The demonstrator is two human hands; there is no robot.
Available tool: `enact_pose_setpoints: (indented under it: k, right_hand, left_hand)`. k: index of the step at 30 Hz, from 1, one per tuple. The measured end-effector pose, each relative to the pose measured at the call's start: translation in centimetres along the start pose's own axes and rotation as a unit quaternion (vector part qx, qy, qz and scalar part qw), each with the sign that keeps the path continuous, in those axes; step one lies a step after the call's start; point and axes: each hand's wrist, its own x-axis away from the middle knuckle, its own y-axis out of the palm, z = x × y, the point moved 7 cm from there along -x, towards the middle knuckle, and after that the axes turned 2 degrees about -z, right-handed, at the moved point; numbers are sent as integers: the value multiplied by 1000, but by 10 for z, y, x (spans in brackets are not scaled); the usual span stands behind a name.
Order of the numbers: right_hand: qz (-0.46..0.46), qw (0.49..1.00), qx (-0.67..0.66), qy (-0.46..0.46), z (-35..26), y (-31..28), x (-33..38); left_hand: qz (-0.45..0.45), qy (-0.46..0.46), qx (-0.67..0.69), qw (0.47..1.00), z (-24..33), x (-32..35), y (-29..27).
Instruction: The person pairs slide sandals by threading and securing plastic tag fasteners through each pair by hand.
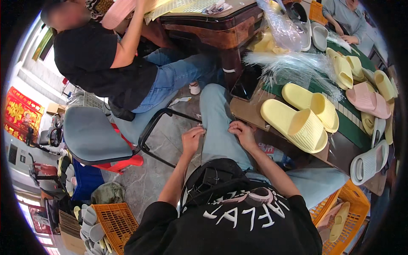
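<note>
My left hand (192, 139) and my right hand (242, 132) both rest on my left thigh in light blue jeans (217, 127), fingers curled and pinching at the cloth; whether anything small is held I cannot tell. To the right, on the table (340, 146), lie two yellow foam slippers (297, 123) side by side, close to my right hand. A bundle of clear plastic bags (293, 63) lies beyond them.
More yellow, pink and grey slippers (365, 100) cover the table's right side. Orange crates stand at lower right (355, 204) and lower left (117, 221). A person in a black shirt (102, 59) sits on a grey chair (91, 136) ahead; another person (346, 17) sits far right.
</note>
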Motion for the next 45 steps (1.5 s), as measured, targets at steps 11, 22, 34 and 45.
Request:
enact_pose_setpoints:
  k: [11, 22, 34, 45]
  right_hand:
    - [3, 995, 94, -39, -17, 0, 1]
    - [14, 996, 76, -35, -16, -1, 0]
    - [76, 997, -11, 32, 4, -9, 4]
    - [62, 975, -214, 24, -29, 14, 10]
  left_hand:
    - [38, -33, 44, 998, -13, 9, 4]
    - [33, -152, 221, 963, -36, 14, 16]
    - [59, -232, 309, 920, -47, 16, 17]
    - [-34, -357, 464, 810, -131, 53, 61]
